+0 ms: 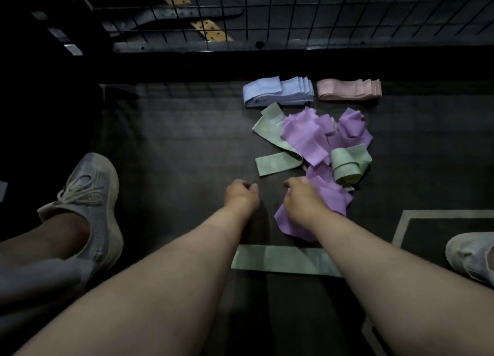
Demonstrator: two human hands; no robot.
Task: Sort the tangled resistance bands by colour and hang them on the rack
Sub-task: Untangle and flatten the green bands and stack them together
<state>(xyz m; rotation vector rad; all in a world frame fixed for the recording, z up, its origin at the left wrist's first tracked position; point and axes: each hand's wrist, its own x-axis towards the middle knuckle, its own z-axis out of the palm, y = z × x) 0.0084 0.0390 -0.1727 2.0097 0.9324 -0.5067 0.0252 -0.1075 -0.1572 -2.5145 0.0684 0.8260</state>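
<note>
Tangle of soft, light purple and green stretch-fabric bands (pixel 307 139) lies on the dark floor (pixel 173 142); my right grip (pixel 304 203) bunches a purple fold, left grip (pixel 242 195) curls empty. I'd pull a free end; loops probably snag.

We count one folded stack of blue bands (pixel 278 91) and one folded stack of pink bands (pixel 348 89). We find three green bands: a twisted green band (pixel 278 164), a rolled green band (pixel 347 166) and a flat green band (pixel 280 260). The purple bands (pixel 304 139) are too tangled for us to number. We see two shoes: a left shoe (pixel 91 195) and a right shoe (pixel 470 254).
</note>
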